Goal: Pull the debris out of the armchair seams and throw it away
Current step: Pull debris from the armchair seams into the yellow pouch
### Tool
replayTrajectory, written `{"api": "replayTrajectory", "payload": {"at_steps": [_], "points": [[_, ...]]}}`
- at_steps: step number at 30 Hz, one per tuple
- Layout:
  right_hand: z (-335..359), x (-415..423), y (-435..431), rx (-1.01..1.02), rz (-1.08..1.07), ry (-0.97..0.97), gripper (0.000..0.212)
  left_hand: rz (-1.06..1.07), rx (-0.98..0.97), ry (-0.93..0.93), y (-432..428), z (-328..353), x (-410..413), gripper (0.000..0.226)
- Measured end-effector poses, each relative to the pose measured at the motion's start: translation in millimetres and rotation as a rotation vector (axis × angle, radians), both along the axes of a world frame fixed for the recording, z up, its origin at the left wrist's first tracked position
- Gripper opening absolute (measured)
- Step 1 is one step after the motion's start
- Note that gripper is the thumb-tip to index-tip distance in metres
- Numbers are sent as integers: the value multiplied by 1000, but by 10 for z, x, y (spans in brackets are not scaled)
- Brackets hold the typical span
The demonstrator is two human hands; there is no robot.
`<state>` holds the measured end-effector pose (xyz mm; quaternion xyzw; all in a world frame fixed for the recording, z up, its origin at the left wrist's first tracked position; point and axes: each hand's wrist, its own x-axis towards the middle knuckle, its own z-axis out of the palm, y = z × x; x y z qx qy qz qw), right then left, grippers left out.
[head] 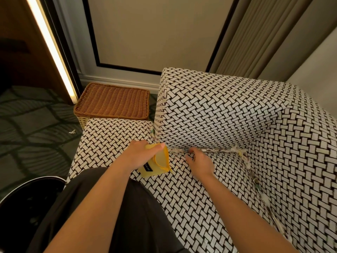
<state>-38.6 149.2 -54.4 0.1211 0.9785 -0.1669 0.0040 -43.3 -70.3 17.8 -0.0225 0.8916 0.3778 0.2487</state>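
Note:
The armchair (218, 114) is covered in a black-and-white woven pattern. Pale shredded debris (226, 150) lines the seam where the seat meets the back cushion, and more of it runs down the right-hand seam (253, 177). My left hand (140, 154) holds an open yellow pouch (158, 164) over the seat, near the seam's left end. My right hand (198, 159) is at the back seam with its fingers curled down onto the debris; the fingertips are hidden, so I cannot see what they hold.
A brown wicker basket (113, 101) stands on the floor behind the armchair's left arm. A small white scrap (72, 132) lies on the dark patterned carpet. A black round bin (27, 196) sits at the lower left. Curtains (255, 37) hang behind the chair.

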Motion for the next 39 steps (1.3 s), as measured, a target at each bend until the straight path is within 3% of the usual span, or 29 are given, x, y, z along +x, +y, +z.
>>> {"api": "replayTrajectory", "payload": {"at_steps": [6, 12, 17, 21, 29, 34, 37, 39], "points": [[70, -196, 59, 90, 112, -180, 33, -1, -12, 3, -7, -25, -18, 86], [165, -351, 112, 45, 206, -363, 39, 15, 12, -14, -38, -49, -47, 111], [203, -395, 86, 29, 196, -452, 43, 3, 1, -1, -47, -29, -48, 105], [186, -347, 101, 1, 171, -380, 43, 4, 10, -1, -53, -39, -35, 102], [6, 77, -12, 17, 21, 48, 23, -8, -8, 5, -42, -53, -8, 104], [-88, 249, -22, -208, -21, 187, 17, 27, 45, -28, -51, -64, -5, 112], [27, 284, -90, -498, -81, 195, 16, 37, 61, -43, -34, -47, 9, 115], [220, 309, -189, -730, -86, 207, 20, 35, 77, -44, -11, -65, 7, 102]]}}
